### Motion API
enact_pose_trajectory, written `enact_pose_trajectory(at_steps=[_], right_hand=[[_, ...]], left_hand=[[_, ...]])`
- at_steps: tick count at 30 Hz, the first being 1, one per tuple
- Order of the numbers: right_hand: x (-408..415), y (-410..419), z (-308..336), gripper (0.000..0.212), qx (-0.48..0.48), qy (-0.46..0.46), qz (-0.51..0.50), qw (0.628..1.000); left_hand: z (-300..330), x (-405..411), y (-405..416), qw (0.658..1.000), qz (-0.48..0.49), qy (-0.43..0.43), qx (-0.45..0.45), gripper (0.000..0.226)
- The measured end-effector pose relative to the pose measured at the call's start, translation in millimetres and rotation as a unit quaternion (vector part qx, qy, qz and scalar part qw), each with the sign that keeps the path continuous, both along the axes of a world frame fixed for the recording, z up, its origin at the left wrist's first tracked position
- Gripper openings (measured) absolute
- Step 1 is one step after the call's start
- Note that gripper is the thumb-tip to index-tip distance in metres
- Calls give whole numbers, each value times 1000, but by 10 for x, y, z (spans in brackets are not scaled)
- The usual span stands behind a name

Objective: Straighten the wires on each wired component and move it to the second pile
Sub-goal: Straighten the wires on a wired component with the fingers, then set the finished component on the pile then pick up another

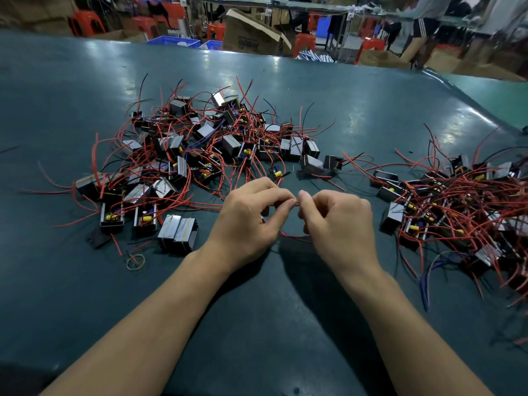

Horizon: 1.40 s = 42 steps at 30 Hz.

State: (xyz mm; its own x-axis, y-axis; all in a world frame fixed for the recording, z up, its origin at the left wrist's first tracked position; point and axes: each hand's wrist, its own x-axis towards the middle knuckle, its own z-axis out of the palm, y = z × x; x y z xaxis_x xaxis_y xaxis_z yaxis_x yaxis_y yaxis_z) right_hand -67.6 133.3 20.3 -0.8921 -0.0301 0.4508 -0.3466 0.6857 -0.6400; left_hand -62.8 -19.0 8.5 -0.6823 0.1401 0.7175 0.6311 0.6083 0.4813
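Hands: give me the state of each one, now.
Left hand: closed, fingers pinching a red wire.
Right hand: closed, fingers pinching the same red wire.

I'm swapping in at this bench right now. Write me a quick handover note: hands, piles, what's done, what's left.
Left hand and right hand each pinch a red wire between them, mid-straightening; its component is hidden under the hands.
Unsorted pile lies ahead to the left, second pile to the right, both on the green table.
Done: many components already in the second pile.
Left: finish this wire, move it right, then work through the large unsorted pile.
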Motion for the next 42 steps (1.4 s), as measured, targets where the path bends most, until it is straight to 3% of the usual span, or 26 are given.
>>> enact_pose_trajectory(at_steps=[2,4,7,10,13,16,18,21,24,30,33,37,40,42], right_hand=[[9,-25,-29,43,47,84,-3,995],[-4,-18,-28,41,39,98,17,994],[-48,53,23,34,-46,55,8,997],[-1,74,109,28,-120,133,-16,984],[163,-107,142,24,-127,260,73,954],[305,-405,66,20,-20,308,186,933],[321,-547,-16,22,113,251,160,948],[248,-555,-109,55,245,37,100,964],[162,-473,-138,49,218,-32,124,968],[207,-338,-86,27,97,29,178,979],[94,-92,31,29,19,88,80,993],[-154,482,201,34,-10,142,-189,972],[-215,763,187,57,61,9,-328,943],[-172,745,160,73,95,-67,-340,933]], left_hand=[[-4,-3,0,1000,13,4,12,5],[4,1,15,999,16,4,34,5],[44,-5,2,995,44,30,88,17],[122,-39,-136,968,106,49,221,38],[135,-72,-239,929,144,48,338,57],[131,-92,-244,899,127,16,419,63],[148,-106,-252,864,115,-9,490,59],[152,-89,-268,851,129,-11,509,56],[130,-60,-235,876,121,0,466,58],[80,-56,-212,898,119,8,423,61],[67,-80,-230,895,128,12,426,64],[46,-100,-215,910,138,18,390,49],[23,-103,-184,929,126,1,348,32],[4,-112,-173,946,140,-13,292,24]])
